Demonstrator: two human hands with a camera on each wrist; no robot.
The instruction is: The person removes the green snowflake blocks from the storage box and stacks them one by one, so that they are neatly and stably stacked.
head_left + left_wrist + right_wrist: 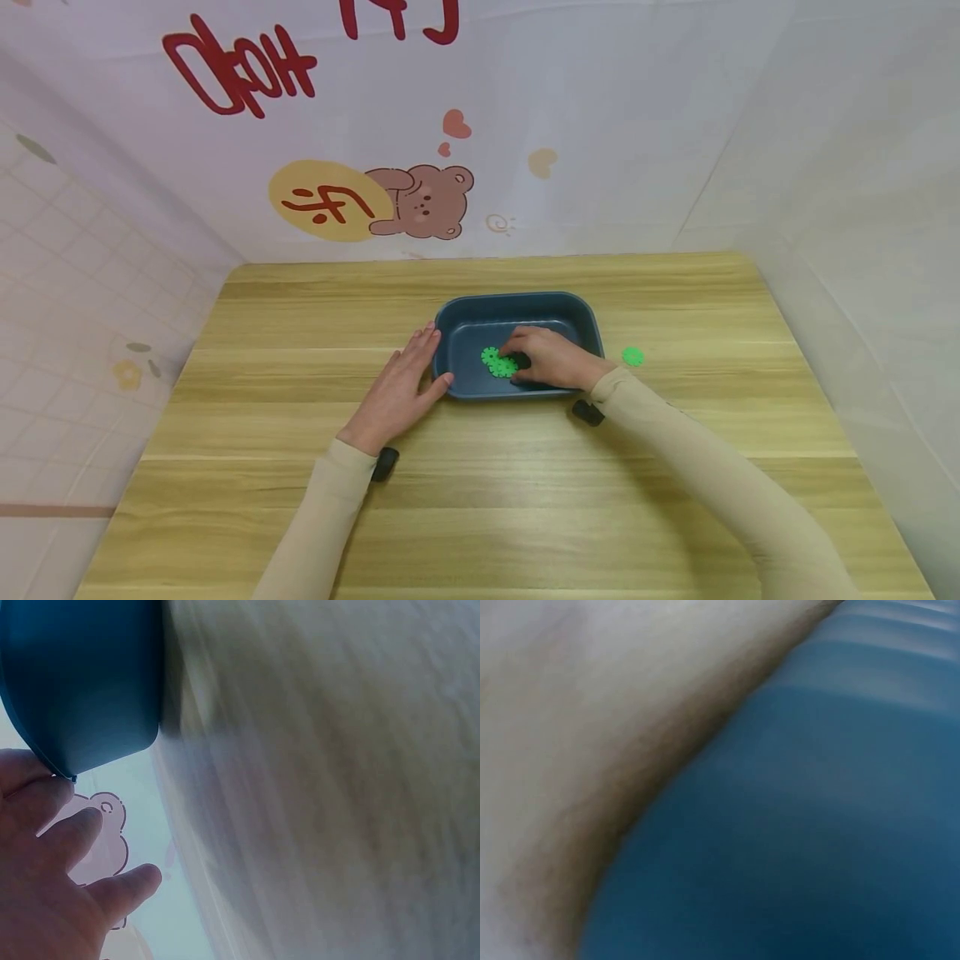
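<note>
Too small to tell: contact between right hand [553, 357] and green discs [498, 364]. Cut off by left wrist view's edges: blue tray [84, 682], left hand [46, 859].

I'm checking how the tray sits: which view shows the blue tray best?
The head view: it shows the blue tray from above, inside and rim, partly covered by the right hand. The left wrist view shows part of its outside; the right wrist view, only a close stretch.

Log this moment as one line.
left hand: touching left end of blue tray; right hand: inside tray, at green discs, grip unclear; lone disc: on table, right of tray
</note>
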